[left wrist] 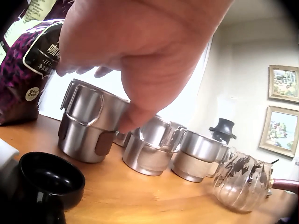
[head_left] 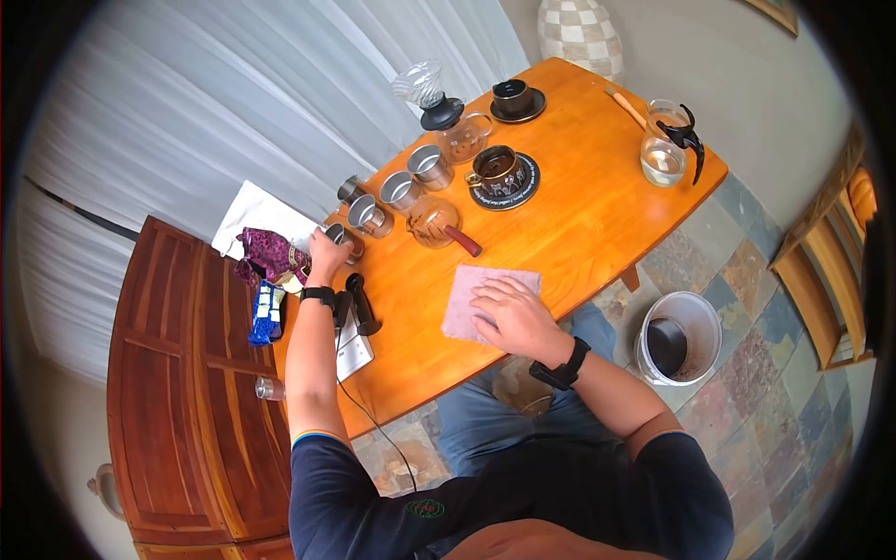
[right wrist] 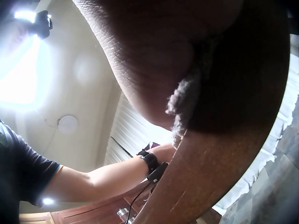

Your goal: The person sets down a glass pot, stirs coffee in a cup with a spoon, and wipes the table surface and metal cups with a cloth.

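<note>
My left hand (head_left: 329, 252) is at a steel cup (left wrist: 88, 123) with brown side patches and a folding wire handle. In the left wrist view the thumb lies along the cup's right side, while the other fingertips show above its rim. A pink cloth (head_left: 459, 313) lies near the table's front edge, and my right hand (head_left: 513, 317) rests on it with fingers spread. Several more steel cups stand in line beyond the left hand, including one nearby (head_left: 371, 217). Beside them is a small glass pot (head_left: 432, 222) with a red handle and dark residue.
A purple patterned bag (head_left: 269, 250) and black device (head_left: 359, 303) flank the left arm. Farther back stand a glass dripper (head_left: 422, 86), a dark cup (head_left: 497, 173) on its saucer and a glass pitcher (head_left: 665, 163). A white bucket (head_left: 695, 331) stands on the floor.
</note>
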